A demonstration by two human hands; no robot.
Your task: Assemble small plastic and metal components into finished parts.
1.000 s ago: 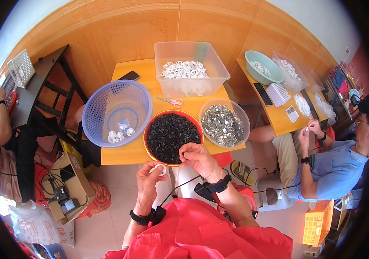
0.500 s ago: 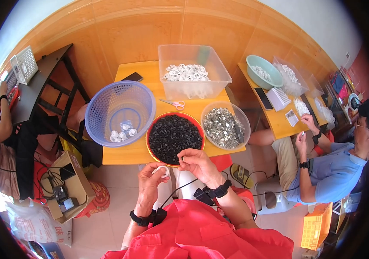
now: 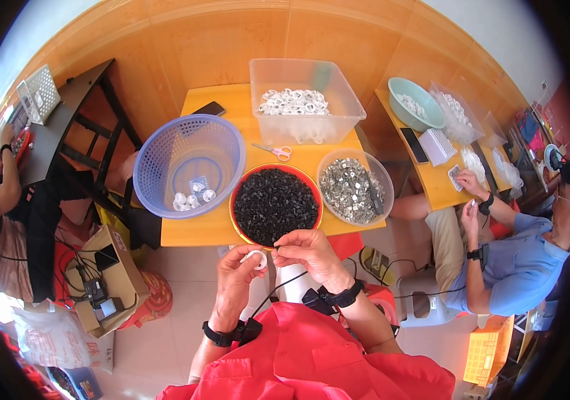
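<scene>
My left hand [image 3: 237, 275] is closed on a white plastic ring [image 3: 260, 261], held between thumb and fingers just in front of the table edge. Close beside it, my right hand [image 3: 312, 259] pinches a small black piece [image 3: 276, 246], apart from the ring. Beyond both hands stands a red, yellow-rimmed tray [image 3: 234, 223] heaped with small black parts [image 3: 277, 203]. To its right, a clear round tub [image 3: 388, 180] contains small metal parts [image 3: 348, 190]. A blue-purple perforated basket [image 3: 158, 153] with several white pieces [image 3: 194, 195] stands to the left.
A clear bin [image 3: 348, 120] of white rings sits at the back of the wooden table [image 3: 192, 233], near pink-handled scissors [image 3: 278, 153] and a dark phone [image 3: 210, 109]. A co-worker [image 3: 518, 260] sits at the right table, another person [image 3: 2, 240] at the left. Cables cross the floor beside my legs.
My right hand has come slightly nearer the white ring with its black piece. The view has shifted a little. The right co-worker's hand has moved to a small card on their table.
</scene>
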